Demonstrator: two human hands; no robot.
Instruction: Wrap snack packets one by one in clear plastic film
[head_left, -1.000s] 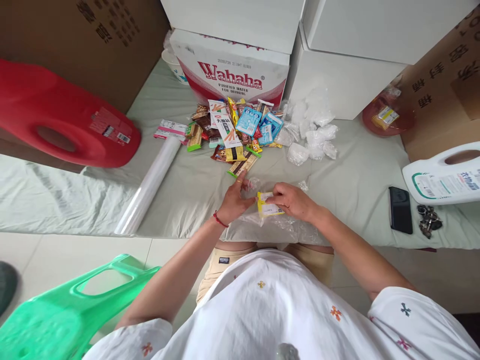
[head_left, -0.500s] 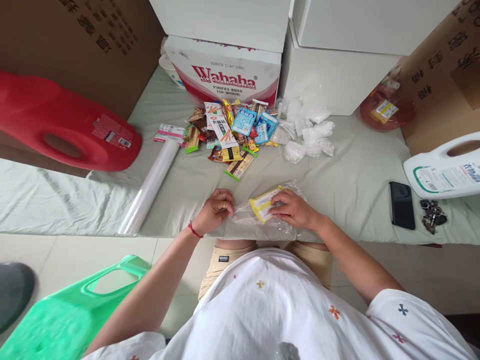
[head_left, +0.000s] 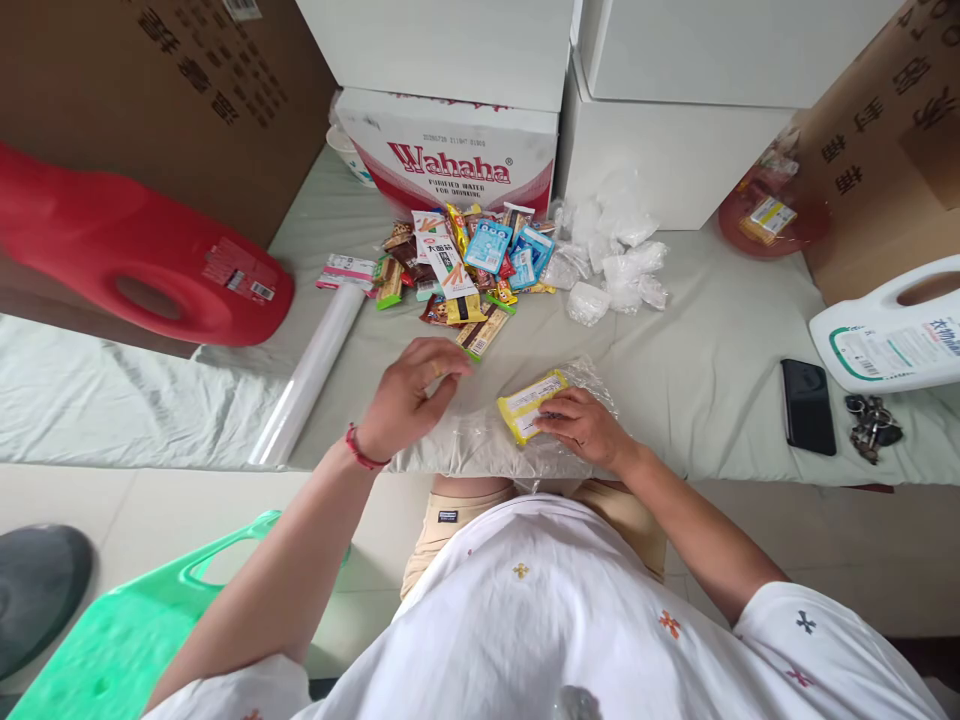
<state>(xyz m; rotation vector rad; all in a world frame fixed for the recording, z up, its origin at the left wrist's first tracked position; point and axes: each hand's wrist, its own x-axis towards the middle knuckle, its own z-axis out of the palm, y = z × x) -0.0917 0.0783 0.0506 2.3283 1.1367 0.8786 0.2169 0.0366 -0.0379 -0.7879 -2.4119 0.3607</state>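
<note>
My right hand (head_left: 583, 425) grips a yellow-and-white snack packet (head_left: 525, 402) by its right side. Under and around the packet lies a crumpled sheet of clear plastic film (head_left: 480, 432). My left hand (head_left: 418, 392), with a red cord on the wrist, hovers left of the packet, thumb apart from the fingers and nothing seen in them. Its fingertips come close to a long biscuit packet with green ends (head_left: 486, 328), at the near edge of a heap of wrapped snacks (head_left: 450, 265).
Left of the heap lies a roll of plastic film (head_left: 307, 375). Several film-wrapped bundles (head_left: 619, 265) sit to its right. A Wahaha carton (head_left: 450, 150) stands behind. Farther right are a phone (head_left: 808, 407), keys (head_left: 874, 428) and a white jug (head_left: 892, 325); a red jug (head_left: 142, 260) is at left.
My left hand has let go of the film's left edge and moved up and left, towards the snack heap. My right hand stays on the yellow packet.
</note>
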